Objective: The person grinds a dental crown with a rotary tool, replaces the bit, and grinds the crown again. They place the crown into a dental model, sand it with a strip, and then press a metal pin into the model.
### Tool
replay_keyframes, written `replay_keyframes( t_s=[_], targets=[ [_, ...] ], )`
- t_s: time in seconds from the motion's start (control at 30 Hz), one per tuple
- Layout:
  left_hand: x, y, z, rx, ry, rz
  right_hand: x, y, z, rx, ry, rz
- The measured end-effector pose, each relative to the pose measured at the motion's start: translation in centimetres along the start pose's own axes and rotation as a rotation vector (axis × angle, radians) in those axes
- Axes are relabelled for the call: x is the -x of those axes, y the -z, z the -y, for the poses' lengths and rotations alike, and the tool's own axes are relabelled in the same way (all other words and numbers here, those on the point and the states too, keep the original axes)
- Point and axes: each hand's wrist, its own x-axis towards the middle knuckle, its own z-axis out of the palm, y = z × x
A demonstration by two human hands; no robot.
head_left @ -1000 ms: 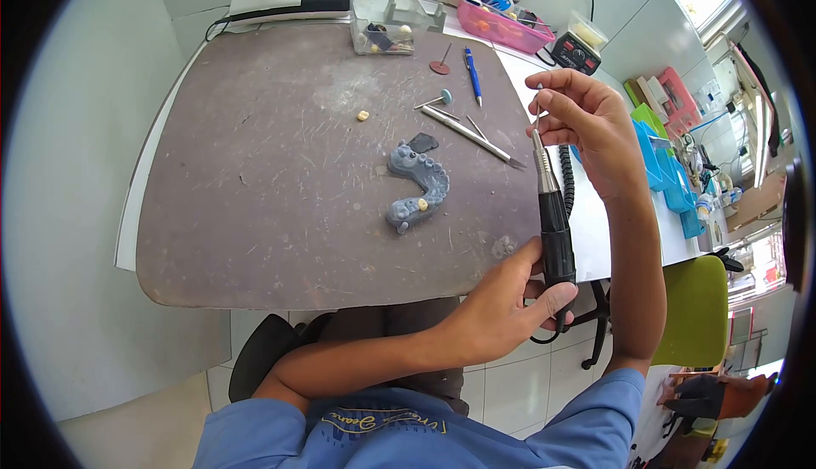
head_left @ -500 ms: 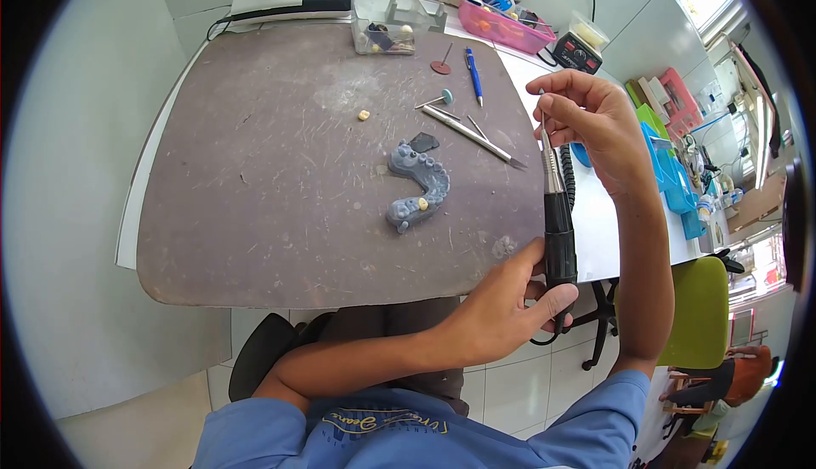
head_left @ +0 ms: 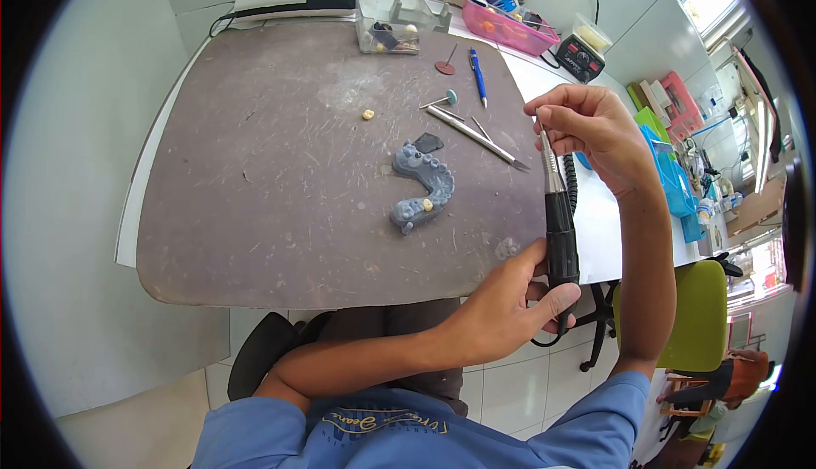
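Note:
My left hand (head_left: 512, 307) is wrapped round the black rear part of a rotary handpiece (head_left: 561, 231), which points away from me at the table's right edge. At its silver nose, my right hand (head_left: 595, 129) pinches a thin bur (head_left: 541, 122) between thumb and fingertips. How far the bur sits inside the nose cannot be made out. To the left, on the table mat, lies a grey dental arch model (head_left: 435, 187) with one cream tooth crown (head_left: 427, 204) on it. A second crown (head_left: 368, 114) lies loose farther back.
A craft knife (head_left: 476, 136), a blue pen (head_left: 478, 78), a green-blue polishing wheel (head_left: 450, 96) and a red disc (head_left: 445, 67) lie on the mat (head_left: 255, 214). Behind them stand a clear box (head_left: 387, 39) and a pink basket (head_left: 518, 31). A coiled cord (head_left: 570, 181) hangs beside the handpiece.
My right hand has come slightly down toward the handpiece's nose, the bur moving with it. My left hand keeps its hold on the handpiece. The camera view has shifted slightly.

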Motion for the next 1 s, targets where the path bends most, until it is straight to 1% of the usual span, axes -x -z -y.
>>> replay_keyframes(
  t_s=[0.47, 0.53, 0.57, 0.67, 0.7, 0.77, 0.8, 0.87, 1.0],
  targets=[
    [-0.1, 0.0, 0.2, 0.019, -0.021, -0.018, 0.8, -0.5, 0.3, 0.05, 0.001, 0.001],
    [-0.1, 0.0, 0.2, 0.025, -0.026, -0.018, 1.3, -1.2, 0.6, 0.079, 0.052, -0.128],
    [-0.1, 0.0, 0.2, 0.031, -0.032, -0.018, 1.6, -1.1, 0.4, 0.08, 0.052, -0.126],
    [-0.1, 0.1, 0.3, 0.023, -0.045, -0.013, 3.1, -0.7, 0.0, 0.35, 0.056, -0.143],
    [-0.1, 0.1, 0.3, 0.026, -0.047, -0.015, 4.0, -1.1, 0.1, 0.352, 0.055, -0.14],
    [-0.1, 0.0, 0.4, 0.047, -0.058, -0.026, 6.0, -1.8, 0.9, 0.7, 0.019, -0.068],
    [-0.1, 0.0, 0.5, 0.049, -0.058, -0.026, 6.8, -2.5, 1.5, 0.701, 0.018, -0.067],
    [-0.2, 0.1, 0.6, 0.004, -0.084, -0.019, 8.0, -4.1, 2.5, 0.89, 0.101, -0.118],
    [-0.1, -0.1, 0.5, -0.025, -0.087, -0.031, 8.3, -4.2, 1.8, 0.9, 0.103, -0.191]
  ],
)
